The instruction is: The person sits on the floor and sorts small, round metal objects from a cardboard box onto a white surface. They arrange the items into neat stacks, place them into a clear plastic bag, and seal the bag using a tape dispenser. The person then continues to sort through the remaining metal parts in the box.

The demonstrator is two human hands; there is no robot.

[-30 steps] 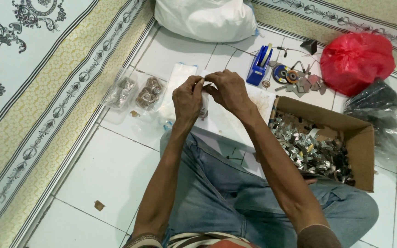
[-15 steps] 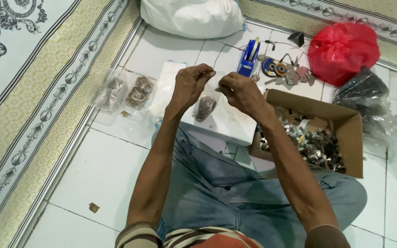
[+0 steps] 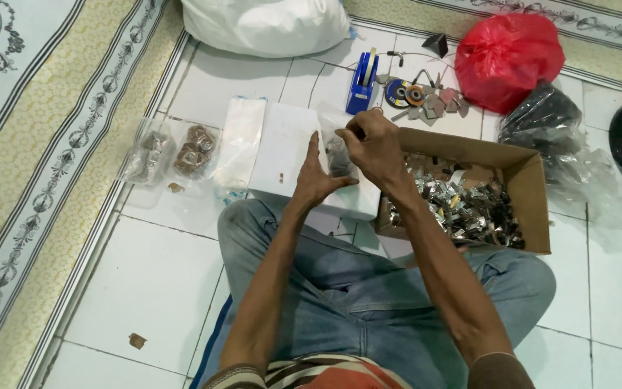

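I hold a small clear plastic bag [image 3: 338, 155] with metal parts in it over a white flat block [image 3: 282, 155]. My right hand [image 3: 372, 148] pinches the top of the bag. My left hand [image 3: 317, 176] presses against the bag's side with fingers straight. To the right stands an open cardboard box [image 3: 527, 194] full of shiny metal clips. A stack of empty clear bags [image 3: 239, 140] lies left of the white block.
Two filled clear bags [image 3: 174, 151] lie on the tile at left. A blue tape dispenser [image 3: 363, 83], small discs and metal bits, a red plastic bag [image 3: 507, 54], black bags [image 3: 541, 122] and a white sack [image 3: 268, 25] sit beyond. Patterned carpet runs along the left.
Both hands have come down toward the white block with the small bag. The left hand has gone from pinching the top to pressing flat on its side.
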